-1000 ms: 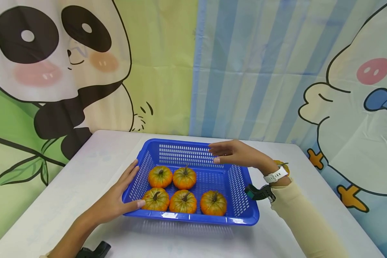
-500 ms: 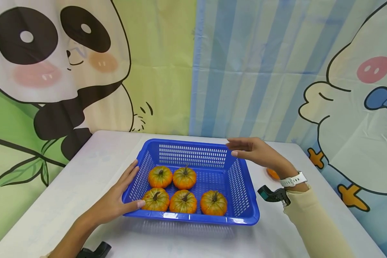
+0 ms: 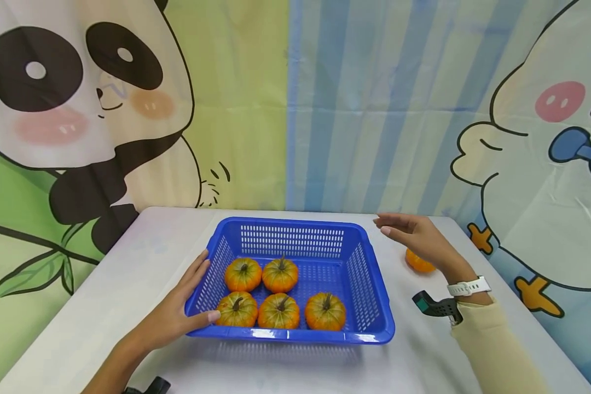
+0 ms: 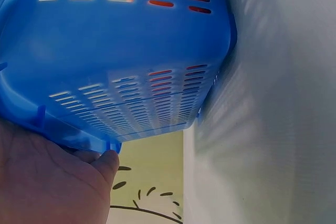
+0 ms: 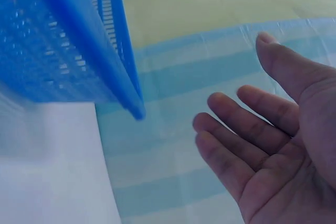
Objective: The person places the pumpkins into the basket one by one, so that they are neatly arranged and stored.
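Note:
A blue plastic basket stands on the white table, with several small orange pumpkins inside. At its left side my left hand holds the rim, thumb over the front left corner and fingers along the left edge. The left wrist view shows that hand against the underside of the basket's rim. My right hand is raised above the table, right of the basket, fingers loosely extended and nothing in the palm. Partly behind it, another orange pumpkin lies on the table.
The white table carries the basket near its middle. Behind it hangs a printed curtain with a panda on the left and a white bird on the right. Straps with dark devices sit at the wrists; a white watch is on the right one.
My right hand has moved from above the basket outward to the right, uncovering more of the pumpkin outside. My left hand stays at the rim. The head view has shifted slightly.

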`<action>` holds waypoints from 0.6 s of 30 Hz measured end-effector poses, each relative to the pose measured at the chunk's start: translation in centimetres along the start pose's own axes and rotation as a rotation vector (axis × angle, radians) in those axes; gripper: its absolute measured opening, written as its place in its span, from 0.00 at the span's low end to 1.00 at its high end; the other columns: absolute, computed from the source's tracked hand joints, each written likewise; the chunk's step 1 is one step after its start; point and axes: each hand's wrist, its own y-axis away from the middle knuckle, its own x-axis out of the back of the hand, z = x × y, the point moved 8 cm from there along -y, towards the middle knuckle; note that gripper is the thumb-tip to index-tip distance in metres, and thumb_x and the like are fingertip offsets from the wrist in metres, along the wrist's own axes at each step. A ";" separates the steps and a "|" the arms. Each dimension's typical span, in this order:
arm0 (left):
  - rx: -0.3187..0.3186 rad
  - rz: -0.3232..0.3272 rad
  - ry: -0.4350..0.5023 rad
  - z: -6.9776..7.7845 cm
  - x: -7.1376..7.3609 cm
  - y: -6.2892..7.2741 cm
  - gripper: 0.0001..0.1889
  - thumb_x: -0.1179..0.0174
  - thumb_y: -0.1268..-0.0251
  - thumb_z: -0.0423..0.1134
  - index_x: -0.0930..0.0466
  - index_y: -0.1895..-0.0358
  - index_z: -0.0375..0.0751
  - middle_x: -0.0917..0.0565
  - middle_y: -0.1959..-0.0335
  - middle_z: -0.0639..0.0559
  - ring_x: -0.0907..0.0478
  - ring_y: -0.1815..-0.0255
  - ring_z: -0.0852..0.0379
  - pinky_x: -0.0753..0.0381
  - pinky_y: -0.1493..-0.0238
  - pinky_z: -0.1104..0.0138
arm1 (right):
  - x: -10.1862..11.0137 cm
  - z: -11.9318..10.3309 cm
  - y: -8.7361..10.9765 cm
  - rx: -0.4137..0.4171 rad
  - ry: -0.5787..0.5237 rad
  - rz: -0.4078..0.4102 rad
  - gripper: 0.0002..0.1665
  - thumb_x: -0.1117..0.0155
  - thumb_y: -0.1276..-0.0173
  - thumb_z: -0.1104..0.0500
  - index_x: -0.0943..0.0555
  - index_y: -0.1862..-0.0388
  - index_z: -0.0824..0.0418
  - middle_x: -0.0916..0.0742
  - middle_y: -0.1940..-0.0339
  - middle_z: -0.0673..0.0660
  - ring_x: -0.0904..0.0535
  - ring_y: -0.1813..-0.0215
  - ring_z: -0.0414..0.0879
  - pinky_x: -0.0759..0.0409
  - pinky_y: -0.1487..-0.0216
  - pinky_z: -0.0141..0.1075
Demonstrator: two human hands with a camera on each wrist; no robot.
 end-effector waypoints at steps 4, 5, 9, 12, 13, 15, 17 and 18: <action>0.002 0.000 -0.001 -0.2 -0.1 0.1 0.50 0.35 0.41 0.47 0.57 0.21 0.44 0.63 0.20 0.54 0.62 0.23 0.35 0.52 0.39 0.28 | 1.8 1.6 0.4 -0.031 0.047 0.113 0.35 0.42 0.29 0.41 0.27 0.32 0.61 0.19 0.40 0.62 0.25 0.38 0.60 0.26 0.41 0.55; -0.001 0.002 -0.001 -0.2 -0.1 0.1 0.50 0.35 0.41 0.47 0.57 0.21 0.44 0.63 0.20 0.54 0.62 0.23 0.35 0.52 0.39 0.28 | 2.2 2.2 0.4 -0.044 0.053 0.143 0.36 0.43 0.29 0.39 0.27 0.32 0.61 0.19 0.40 0.62 0.25 0.37 0.61 0.27 0.41 0.55; -0.012 0.006 0.000 0.1 0.0 0.0 0.50 0.35 0.42 0.46 0.57 0.21 0.42 0.62 0.20 0.53 0.62 0.23 0.35 0.53 0.39 0.28 | 3.8 4.8 0.8 -0.110 0.040 0.250 0.39 0.45 0.30 0.36 0.29 0.31 0.63 0.21 0.38 0.64 0.28 0.36 0.63 0.28 0.40 0.58; -0.010 0.005 0.000 0.1 0.1 0.0 0.50 0.35 0.42 0.46 0.57 0.21 0.42 0.62 0.20 0.53 0.62 0.23 0.35 0.53 0.39 0.27 | 4.6 6.6 1.4 -0.159 0.027 0.303 0.41 0.46 0.30 0.35 0.30 0.30 0.63 0.23 0.36 0.65 0.29 0.35 0.64 0.30 0.39 0.60; -0.007 0.004 -0.002 0.1 0.1 -0.1 0.50 0.35 0.42 0.47 0.57 0.21 0.42 0.62 0.20 0.53 0.62 0.23 0.34 0.53 0.39 0.27 | 4.9 7.1 1.7 -0.173 0.026 0.316 0.42 0.46 0.30 0.35 0.30 0.30 0.63 0.23 0.36 0.66 0.29 0.35 0.64 0.31 0.39 0.61; -0.002 0.001 -0.006 0.1 0.0 -0.1 0.50 0.35 0.42 0.47 0.57 0.21 0.42 0.63 0.20 0.54 0.62 0.24 0.34 0.53 0.39 0.27 | 5.3 7.8 2.0 -0.196 0.029 0.337 0.42 0.47 0.30 0.35 0.31 0.29 0.63 0.24 0.35 0.67 0.30 0.35 0.65 0.31 0.39 0.62; 0.000 0.000 -0.008 0.1 0.0 -0.1 0.50 0.35 0.42 0.47 0.57 0.21 0.42 0.63 0.20 0.54 0.62 0.24 0.34 0.53 0.39 0.27 | 5.6 8.3 2.4 -0.213 0.035 0.356 0.43 0.48 0.30 0.34 0.32 0.28 0.63 0.25 0.34 0.67 0.31 0.34 0.66 0.32 0.39 0.62; 0.000 0.000 -0.007 0.1 0.0 -0.1 0.50 0.35 0.42 0.47 0.57 0.21 0.42 0.63 0.20 0.54 0.62 0.24 0.34 0.53 0.39 0.27 | 5.8 8.6 2.5 -0.220 0.036 0.365 0.44 0.48 0.30 0.34 0.33 0.28 0.63 0.25 0.34 0.67 0.31 0.34 0.66 0.32 0.39 0.62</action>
